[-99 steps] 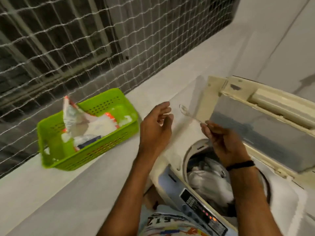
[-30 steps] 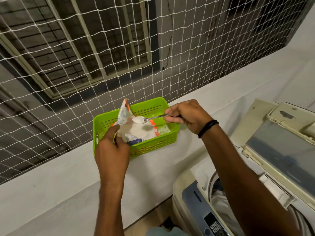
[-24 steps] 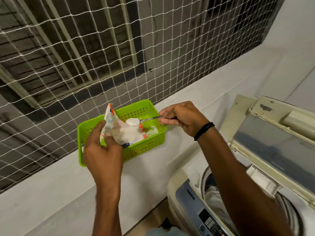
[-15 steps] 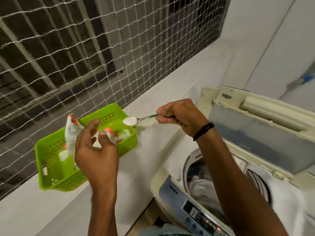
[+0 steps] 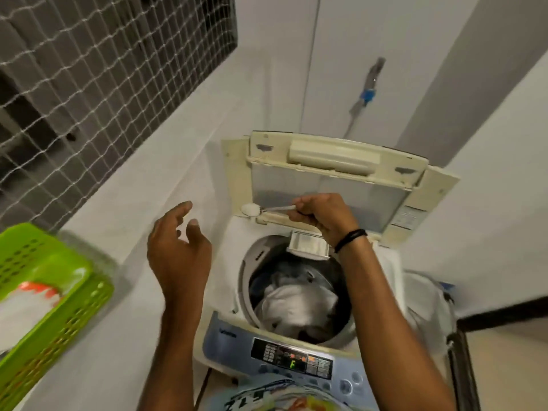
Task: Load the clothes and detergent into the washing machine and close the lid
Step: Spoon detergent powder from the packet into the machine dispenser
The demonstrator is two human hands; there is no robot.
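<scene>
**Spoonful of powder over the open washer**

We're holding our right hand (image 5: pixel 320 215) out over the back of the washing machine (image 5: pixel 234 241), forearm reaching up from the lower right, black wristband (image 5: pixel 350 239) at the wrist. Thumb & curled fingers are pinching the handle end of a spoon (image 5: pixel 275 208), which is lying roughly level & pointing left. A heap of white detergent powder (image 5: pixel 250 209) is sitting in its bowl, in front of the lower left corner of the raised lid (image 5: pixel 329 185), just beyond the drum's rim.

Our left hand (image 5: pixel 178 247) is hovering palm-in over the white ledge (image 5: pixel 118 203) just beside the machine's left edge, fingers loosely spread & gently bent, gripping nothing.

Below the right wrist, a small white drawer (image 5: pixel 308 249) is jutting over the drum's back rim. Pale clothes (image 5: pixel 296 307) are lying bunched inside the drum. The control panel (image 5: pixel 290 357) is glowing w/ a green "F".

At far left, a green basket (image 5: pixel 74 307) is sitting on the ledge w/ the detergent packet (image 5: pixel 23 310) inside, blurred, well apart from both hands. White net (image 5: pixel 89 69) is covering the window opening above.
</scene>
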